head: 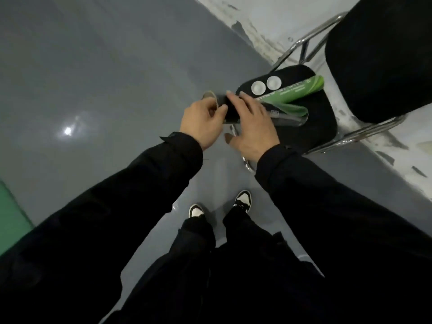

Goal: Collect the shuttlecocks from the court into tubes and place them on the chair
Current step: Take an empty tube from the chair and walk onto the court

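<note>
Two hands meet just off the front-left corner of the black padded chair seat on its chrome tube frame. The left hand pinches the pale rim end of a dark cylindrical shuttlecock tube; the right hand wraps over its middle, fingers curled. A green-printed clear tube lies across the seat's left edge, two round white plastic caps beside it at the back-left corner. No shuttlecocks are visible. Risk, in my judgement: the held tube, set down carelessly, could knock the caps or roll the green tube off the edge.
</note>
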{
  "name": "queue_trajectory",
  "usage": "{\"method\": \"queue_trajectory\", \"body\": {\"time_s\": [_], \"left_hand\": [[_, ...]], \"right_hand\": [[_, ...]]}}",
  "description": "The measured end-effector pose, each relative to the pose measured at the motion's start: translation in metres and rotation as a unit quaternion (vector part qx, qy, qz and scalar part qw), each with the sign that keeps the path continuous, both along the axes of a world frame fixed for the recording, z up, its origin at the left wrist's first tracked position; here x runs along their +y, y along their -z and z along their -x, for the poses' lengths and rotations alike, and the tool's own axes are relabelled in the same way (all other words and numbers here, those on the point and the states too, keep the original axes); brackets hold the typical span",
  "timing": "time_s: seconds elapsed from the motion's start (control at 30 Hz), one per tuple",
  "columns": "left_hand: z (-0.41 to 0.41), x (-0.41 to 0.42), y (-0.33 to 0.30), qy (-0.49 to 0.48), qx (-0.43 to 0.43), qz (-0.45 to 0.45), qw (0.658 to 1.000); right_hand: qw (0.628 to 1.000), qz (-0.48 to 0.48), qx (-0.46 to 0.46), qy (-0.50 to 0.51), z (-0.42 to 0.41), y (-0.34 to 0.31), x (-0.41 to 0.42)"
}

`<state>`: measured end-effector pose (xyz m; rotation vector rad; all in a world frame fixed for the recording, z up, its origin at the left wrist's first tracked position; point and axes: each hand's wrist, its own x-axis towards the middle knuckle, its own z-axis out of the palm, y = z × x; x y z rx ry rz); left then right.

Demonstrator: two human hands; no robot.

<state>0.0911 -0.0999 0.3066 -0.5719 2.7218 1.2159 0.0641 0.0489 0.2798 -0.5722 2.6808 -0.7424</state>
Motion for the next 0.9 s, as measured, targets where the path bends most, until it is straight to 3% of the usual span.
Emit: {"method": "queue_trajectory", "body": {"time_s": [0.17, 0.23, 0.3, 0.37, 0.5, 0.57, 0.67, 0.77, 0.83, 0.9], "left_hand": [[-0.087, -0.050, -0.030, 0.021, -0.003, 0.075, 0.997], [-0.131, -0.074, -0.028, -0.020, 0.020, 0.052, 0.998], [-0.181, -0.102, -0.023, -0.140, 0.078, -0.031, 0.987], [-0.231, -0.133, -0.015, -0.281, 0.114, -0.088, 0.949], [-0.323, -0.191, 0.005, -0.442, 0.035, -0.176, 0.879], [-0.362, -0.211, 0.008, -0.507, 0.008, -0.265, 0.820], [-0.421, -0.234, 0.001, -0.592, 0.016, -0.432, 0.680], [-0.480, -0.254, 0.005, -0.632, 0.050, -0.538, 0.556], [-0.519, -0.264, 0.009, -0.645, 0.079, -0.568, 0.505], [-0.554, -0.272, 0.013, -0.654, 0.104, -0.579, 0.476]], "right_hand": [[0.997, 0.029, 0.000, -0.067, -0.057, -0.016, -0.072], [0.995, 0.027, -0.016, -0.094, -0.090, -0.017, -0.102], [0.993, 0.038, -0.031, -0.105, -0.123, -0.016, -0.134], [0.992, 0.055, -0.046, -0.104, -0.155, -0.016, -0.166], [0.980, 0.093, -0.073, -0.163, -0.228, -0.025, -0.231], [0.970, 0.105, -0.079, -0.205, -0.265, -0.030, -0.262], [0.952, 0.117, -0.088, -0.269, -0.321, -0.041, -0.306], [0.930, 0.123, -0.123, -0.325, -0.375, -0.051, -0.344], [0.913, 0.123, -0.141, -0.362, -0.408, -0.055, -0.368], [0.892, 0.123, -0.151, -0.408, -0.439, -0.059, -0.394]]}}
